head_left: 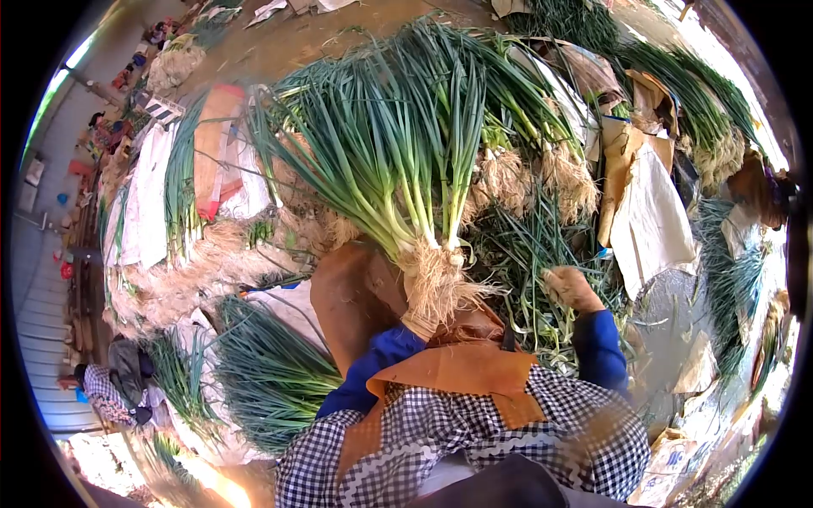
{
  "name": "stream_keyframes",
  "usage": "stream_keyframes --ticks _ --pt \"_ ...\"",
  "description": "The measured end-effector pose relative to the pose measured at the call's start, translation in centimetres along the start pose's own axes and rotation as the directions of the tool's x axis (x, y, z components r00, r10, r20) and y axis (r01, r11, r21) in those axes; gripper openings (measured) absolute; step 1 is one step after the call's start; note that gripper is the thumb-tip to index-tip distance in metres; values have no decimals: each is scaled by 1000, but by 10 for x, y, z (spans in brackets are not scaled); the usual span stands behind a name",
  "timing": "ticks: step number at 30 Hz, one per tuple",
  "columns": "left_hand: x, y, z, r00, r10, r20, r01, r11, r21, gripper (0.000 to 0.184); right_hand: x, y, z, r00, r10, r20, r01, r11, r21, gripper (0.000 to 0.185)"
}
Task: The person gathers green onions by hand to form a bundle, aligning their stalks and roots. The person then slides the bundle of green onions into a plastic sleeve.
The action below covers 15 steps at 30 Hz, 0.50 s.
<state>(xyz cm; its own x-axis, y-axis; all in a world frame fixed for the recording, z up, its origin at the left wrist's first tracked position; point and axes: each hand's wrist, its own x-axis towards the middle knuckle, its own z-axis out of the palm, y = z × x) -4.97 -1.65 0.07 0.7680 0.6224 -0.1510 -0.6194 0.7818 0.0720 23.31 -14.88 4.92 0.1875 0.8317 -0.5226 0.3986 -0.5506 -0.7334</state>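
Observation:
A large bunch of green onions [423, 161] stands out in front of my body, its leaves fanned away from me and its pale roots toward my lap. My left hand [419, 326], mostly hidden under the roots, holds the bunch at its root end. To the right, my right hand [573, 289] is held over a heap of loose green leaves [529, 254], with its fingers curled. Whether anything is inside those fingers is too small to tell.
More onion bunches lie at the lower left [271, 372], behind on the right [694, 102] and along the left. A white sack [656, 220] hangs over brown cardboard on the right. A person in checked clothing [106, 394] is at the far left, with others beyond.

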Motion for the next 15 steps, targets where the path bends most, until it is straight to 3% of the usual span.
stream_keyframes --ticks 1,2,3,4,5,6,7,8,9,10,11,12,14,15 --pt "0 1 1 1000 9 -17 -8 999 36 47 8 8 4 1000 2 -10 -2 1000 -1 35" --pt "0 0 2 999 28 -34 -26 997 74 47 17 14 11 997 -32 -72 -1 907 -420 37" --pt "2 0 5 997 58 -55 -50 989 139 47 19 -11 14 989 -96 -113 -25 644 -764 45" --pt "1 2 7 994 85 -74 -67 974 217 47 22 -38 21 972 -174 -159 120 946 -301 46" --pt "0 1 8 988 122 -99 -85 945 316 47 40 -51 37 981 -190 -30 193 967 164 47" --pt "0 0 12 979 170 -111 -105 891 442 47 45 -77 53 956 -294 6 259 853 453 46" --pt "-3 -2 17 967 228 -111 -122 802 585 47 56 -97 58 906 -412 100 343 850 401 44" --pt "-7 -3 21 951 289 -106 -129 686 716 47 47 -116 71 864 -502 -35 482 808 339 41" --pt "-9 -4 24 937 336 -96 -125 579 805 47 59 -118 82 871 -487 63 417 802 427 38" --pt "-12 -4 27 927 362 -99 -112 519 848 47 64 -115 85 871 -474 126 402 837 371 35" --pt "-15 -3 29 922 371 -110 -97 498 862 47 60 -124 86 868 -459 189 391 867 311 33" --pt "-17 -1 30 919 373 -131 -80 501 862 48 32 -150 70 876 -437 206 425 900 99 31" --pt "-8 5 14 962 222 -160 -71 766 639 46 7 -143 69 800 -500 331 464 866 188 34" --pt "-1 12 3 989 73 -125 -24 935 354 44 -2 -131 70 671 -601 434 618 777 121 33"
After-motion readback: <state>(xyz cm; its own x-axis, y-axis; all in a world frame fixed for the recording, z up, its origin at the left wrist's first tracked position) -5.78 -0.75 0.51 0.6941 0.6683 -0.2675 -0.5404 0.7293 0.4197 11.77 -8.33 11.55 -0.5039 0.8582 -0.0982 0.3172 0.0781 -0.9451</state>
